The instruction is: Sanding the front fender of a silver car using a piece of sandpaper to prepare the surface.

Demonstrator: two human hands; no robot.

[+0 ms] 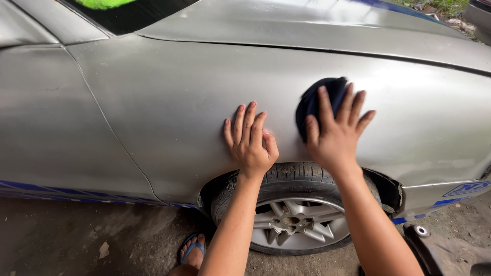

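A bare, stained concrete floor (76, 240) runs under a dull silver car, whose front fender panel (194, 102) fills most of the view above a black tyre on a silver spoked alloy wheel (294, 220). A blue stripe (61, 193) runs along the lower edge of the door, and one foot in a blue flip-flop sandal (193, 251) stands beside the wheel.

The left hand (250, 143) lies flat on the fender just above the wheel arch, fingers together and extended, holding nothing. The right hand (335, 133) has its fingers spread wide and presses a dark blue folded cloth (314, 99) against the panel, higher and nearer the car's front; the cloth shows above and to the left of the fingers.

The cloth looks soft, light and limp, likely to bunch or slip unless held under an open palm, as here. The metal panel seems stiff and smooth, probably slick beneath the fabric.
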